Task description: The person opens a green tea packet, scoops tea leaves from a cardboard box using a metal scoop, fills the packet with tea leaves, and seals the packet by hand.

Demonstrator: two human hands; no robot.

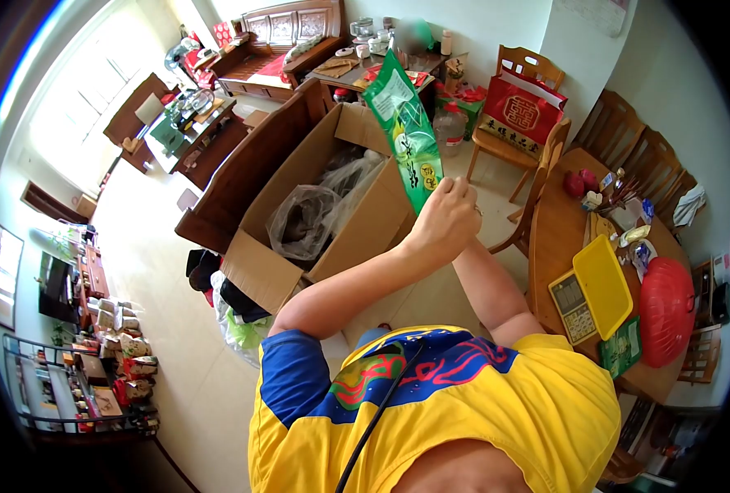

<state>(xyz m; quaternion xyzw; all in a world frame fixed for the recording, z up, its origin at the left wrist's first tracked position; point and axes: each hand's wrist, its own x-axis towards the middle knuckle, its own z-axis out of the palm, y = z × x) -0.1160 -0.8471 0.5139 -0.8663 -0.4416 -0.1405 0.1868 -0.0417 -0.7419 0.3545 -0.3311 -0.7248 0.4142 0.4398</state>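
A long green packet (pixel 406 131) with a see-through strip and a yellow label stands tilted in the air at the centre. Its lower end is at the fingers of my left hand (pixel 447 215), which are closed on it. My right forearm (pixel 490 287) reaches up behind that hand, and my right hand is hidden there, so its fingers cannot be seen. Beyond and left of my hands is an open cardboard box (pixel 361 238) with clear plastic bags (pixel 301 220) inside.
At right, a wooden table (pixel 558 234) holds a yellow tray (pixel 610 283), a scale (pixel 573 309), a green packet (pixel 621 348) and a red round object (pixel 665 312). A chair (pixel 496 146) bears a red bag (pixel 523 111). Bags (pixel 238 324) lie beside the box.
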